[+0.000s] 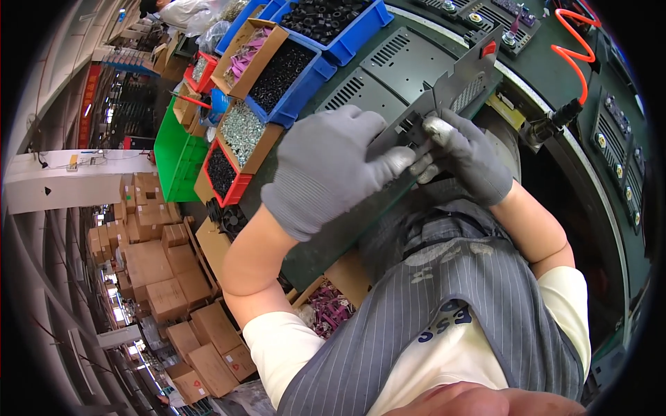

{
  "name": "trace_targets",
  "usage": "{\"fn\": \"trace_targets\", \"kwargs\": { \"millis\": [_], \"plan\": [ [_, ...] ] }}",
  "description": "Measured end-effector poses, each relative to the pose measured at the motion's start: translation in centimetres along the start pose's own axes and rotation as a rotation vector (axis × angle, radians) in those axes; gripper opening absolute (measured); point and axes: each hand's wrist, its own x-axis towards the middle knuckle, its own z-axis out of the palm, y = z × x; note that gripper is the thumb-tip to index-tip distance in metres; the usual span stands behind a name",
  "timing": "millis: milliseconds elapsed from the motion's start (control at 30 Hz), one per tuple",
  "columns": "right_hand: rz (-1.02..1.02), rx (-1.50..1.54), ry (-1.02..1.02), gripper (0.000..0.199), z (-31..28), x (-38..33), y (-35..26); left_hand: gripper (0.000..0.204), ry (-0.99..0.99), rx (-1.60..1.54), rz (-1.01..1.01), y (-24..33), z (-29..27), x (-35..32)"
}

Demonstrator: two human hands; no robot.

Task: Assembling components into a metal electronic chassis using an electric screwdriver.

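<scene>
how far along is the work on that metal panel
Done: two similar grey vented panels already lie flat on the green bench. In hand: the left hand and right hand, both gloved, hold a grey metal panel on edge, fingertips pinching at a small black part on it. Left: whether that part is seated can't be told; bins of black parts remain full.

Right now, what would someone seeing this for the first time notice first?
Two gray-gloved hands meet at the centre: the left hand and right hand both grip a perforated gray metal panel held over the dark green workbench. To the upper left sit blue bins and cardboard boxes of small black, silver and pink parts, and a bright orange coiled hose curls at the upper right.
</scene>
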Motion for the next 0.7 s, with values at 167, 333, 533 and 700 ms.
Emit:
{"fn": "trace_targets", "kwargs": {
  "millis": [167, 333, 533, 700],
  "plan": [
    [-0.117, -0.062, 0.094, 0.033, 1.2, 0.5, 0.8, 0.045, 0.083, 0.221, 0.010, 1.1, 1.6, 0.3],
    [-0.006, -0.219, 0.059, 0.033, 1.2, 0.0, -1.1, 0.041, 0.126, 0.200, -0.016, 0.6, 2.2, 0.2],
    [-0.746, -1.259, 0.162, 0.030, -1.2, 0.1, -3.0, 0.037, 0.169, 0.147, 0.020, 0.5, 2.4, 0.3],
    [-1.271, -1.748, -0.093, 0.040, 1.3, 0.9, -9.6, 0.033, 0.204, 0.101, 0.049, 0.1, 3.1, 0.5]
  ]
}}
